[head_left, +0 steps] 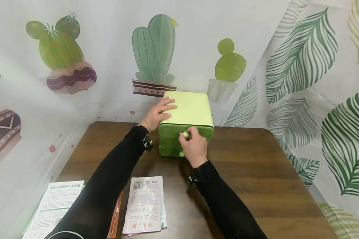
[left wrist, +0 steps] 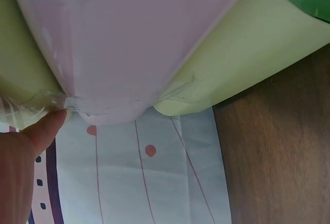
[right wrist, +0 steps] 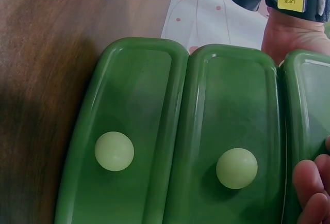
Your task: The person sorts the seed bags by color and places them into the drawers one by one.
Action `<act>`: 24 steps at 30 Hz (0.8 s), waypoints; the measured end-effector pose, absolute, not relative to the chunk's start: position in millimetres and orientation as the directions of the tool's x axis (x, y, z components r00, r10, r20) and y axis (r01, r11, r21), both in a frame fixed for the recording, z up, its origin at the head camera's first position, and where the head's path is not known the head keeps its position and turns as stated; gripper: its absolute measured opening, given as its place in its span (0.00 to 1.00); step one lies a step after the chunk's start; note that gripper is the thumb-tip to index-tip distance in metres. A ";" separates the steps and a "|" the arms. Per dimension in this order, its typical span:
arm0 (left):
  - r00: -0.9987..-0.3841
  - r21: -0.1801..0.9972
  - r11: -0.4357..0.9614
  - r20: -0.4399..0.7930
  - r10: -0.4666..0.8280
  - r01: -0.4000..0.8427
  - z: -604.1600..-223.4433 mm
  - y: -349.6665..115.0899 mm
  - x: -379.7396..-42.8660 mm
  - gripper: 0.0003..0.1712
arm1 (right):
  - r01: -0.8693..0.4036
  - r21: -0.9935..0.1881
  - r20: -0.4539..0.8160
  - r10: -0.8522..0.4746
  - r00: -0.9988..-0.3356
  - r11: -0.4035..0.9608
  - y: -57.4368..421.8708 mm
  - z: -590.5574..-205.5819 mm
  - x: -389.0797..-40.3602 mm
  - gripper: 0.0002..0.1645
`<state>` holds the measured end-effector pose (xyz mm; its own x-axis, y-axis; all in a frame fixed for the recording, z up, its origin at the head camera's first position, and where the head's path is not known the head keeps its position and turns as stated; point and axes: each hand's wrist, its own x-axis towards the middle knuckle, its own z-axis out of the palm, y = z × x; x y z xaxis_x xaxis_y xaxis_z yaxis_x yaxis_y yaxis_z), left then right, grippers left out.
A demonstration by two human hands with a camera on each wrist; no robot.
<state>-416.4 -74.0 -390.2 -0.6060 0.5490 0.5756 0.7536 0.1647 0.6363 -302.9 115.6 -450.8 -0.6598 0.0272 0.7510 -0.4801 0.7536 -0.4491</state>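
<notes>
A three-tier drawer box [head_left: 187, 106] stands at the middle of the desk's [head_left: 242, 169] far edge, its green fronts turned towards the person. From where I stand, what counts is the line out of that front: the top knob [head_left: 185, 134] points straight at the person, and the right hand [head_left: 195, 146] is the nearer one to it, thumb and forefinger pinching it. Each drawer front is longest from side to side, running along the desk's far edge, so a straight pull would cross that length squarely. Below, the middle knob [right wrist: 236, 168] and the bottom knob [right wrist: 114, 151] are untouched.

The left hand [head_left: 156, 115] rests on the box's left upper edge, fingers stretched over the pale yellow-green top and grasping nothing; I judge it well placed to steady the box against a tug. On that side the casing is pink in the middle tier, pale yellow-green above and below, with some clear film [left wrist: 44, 105] by a fingertip.

Nearer the person, a pink-and-white packet [head_left: 143, 205] lies towards the desk's near edge, left of centre. A printed white sheet [head_left: 58, 200] lies at the near left corner, with something orange [head_left: 115, 217] between them, partly under the left sleeve [head_left: 107, 172].
</notes>
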 end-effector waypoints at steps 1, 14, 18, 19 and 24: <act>-0.607 0.639 0.165 0.572 0.551 0.752 -385.5 -73.9 -411.4 0.24 | -0.482 -0.447 0.753 0.026 -0.658 0.754 115.5 -450.8 -302.6 0.11; -0.615 0.612 0.219 0.568 0.547 0.760 -405.5 -74.3 -435.4 0.28 | -0.476 -0.451 0.754 0.036 -0.656 0.755 116.0 -450.4 -296.3 0.10; -0.613 0.615 0.214 0.564 0.553 0.759 -404.9 -74.8 -434.7 0.28 | -0.479 -0.452 0.764 0.049 -0.644 0.752 115.1 -450.8 -293.7 0.11; -0.612 0.616 0.210 0.567 0.551 0.759 -404.7 -75.3 -434.5 0.28 | -0.481 -0.452 0.766 0.051 -0.641 0.751 114.6 -451.0 -293.0 0.11; -0.613 0.614 0.211 0.573 0.544 0.760 -405.8 -75.2 -434.5 0.28 | -0.488 -0.466 0.767 0.063 -0.639 0.738 114.3 -452.9 -287.8 0.11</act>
<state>-434.5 -75.2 -405.8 -0.6133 0.5441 0.5726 0.7605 0.2108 0.6142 -287.8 114.3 -452.9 -0.6388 0.0625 0.7668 -0.4876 0.7380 -0.4664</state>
